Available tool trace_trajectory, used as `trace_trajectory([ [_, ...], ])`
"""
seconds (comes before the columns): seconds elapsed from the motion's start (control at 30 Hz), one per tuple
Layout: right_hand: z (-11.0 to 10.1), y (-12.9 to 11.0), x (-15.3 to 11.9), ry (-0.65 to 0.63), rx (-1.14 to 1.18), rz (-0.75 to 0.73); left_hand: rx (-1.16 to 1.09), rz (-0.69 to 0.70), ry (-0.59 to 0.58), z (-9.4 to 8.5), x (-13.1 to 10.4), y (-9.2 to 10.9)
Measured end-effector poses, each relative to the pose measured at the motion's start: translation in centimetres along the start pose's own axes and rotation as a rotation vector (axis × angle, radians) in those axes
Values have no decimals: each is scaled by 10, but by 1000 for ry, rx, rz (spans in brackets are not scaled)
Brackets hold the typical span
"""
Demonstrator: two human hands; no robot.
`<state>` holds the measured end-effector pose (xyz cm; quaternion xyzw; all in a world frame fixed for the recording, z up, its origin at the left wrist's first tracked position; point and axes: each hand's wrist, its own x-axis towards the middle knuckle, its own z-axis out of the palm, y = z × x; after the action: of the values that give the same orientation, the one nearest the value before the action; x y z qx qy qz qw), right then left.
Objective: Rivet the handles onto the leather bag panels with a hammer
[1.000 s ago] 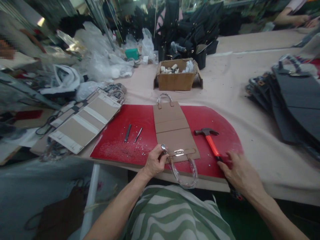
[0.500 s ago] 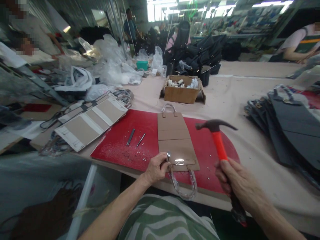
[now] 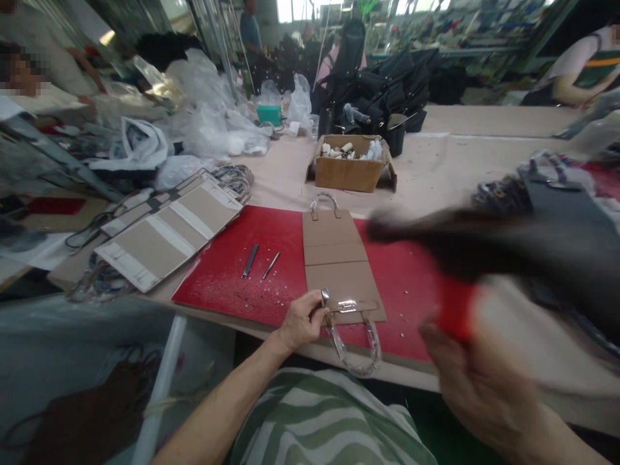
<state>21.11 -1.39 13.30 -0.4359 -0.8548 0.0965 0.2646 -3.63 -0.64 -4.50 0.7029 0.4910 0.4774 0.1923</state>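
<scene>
My left hand (image 3: 303, 320) is closed round a short metal punch (image 3: 325, 295), held upright at the near left corner of a tan bag panel (image 3: 334, 248). The panel lies flat, with a plastic-wrapped handle (image 3: 356, 367) hanging over the near table edge, another handle at its far end, and a shiny metal clasp (image 3: 347, 306). In the air to the right, my right hand (image 3: 477, 381) grips a claw hammer (image 3: 458, 310) by its red handle. Both hand and hammer are smeared by motion, the dark head raised close to the camera.
Beneath the panel is a red board (image 3: 232, 278) with two thin metal tools (image 3: 250, 260) and scattered tiny bits. Beige panels (image 3: 169, 229) are stacked left. A cardboard box (image 3: 346, 171) stands behind, dark bag pieces (image 3: 557, 200) lie right. People are in the background.
The hammer has risen toward the camera and to the right, now blurred. My left hand keeps the punch at the same corner of the panel. The view has shifted slightly.
</scene>
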Motion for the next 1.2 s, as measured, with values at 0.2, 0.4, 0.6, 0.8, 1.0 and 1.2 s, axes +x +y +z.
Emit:
trace_trajectory([
  [0.2, 15, 26, -6, -320, 83, 222, 2, -3, -11, 0, -1, -1],
  [0.4, 45, 85, -29, -377, 482, 929, -39, 16, -17, 1, -4, -3],
  [0.6, 63, 107, -44, -313, -289, 725, 1, 20, -4, 0, -4, 0],
  [0.8, 93, 67, -19, -259, -160, 672, 60, 127, 3, -3, -11, 2],
  [1.0, 124, 65, -1, -182, 29, 804, -14, -214, 123, -9, -14, 0],
  [1.2, 122, 79, -2, -132, 692, 903, -352, -529, 165, -10, 0, 9],
])
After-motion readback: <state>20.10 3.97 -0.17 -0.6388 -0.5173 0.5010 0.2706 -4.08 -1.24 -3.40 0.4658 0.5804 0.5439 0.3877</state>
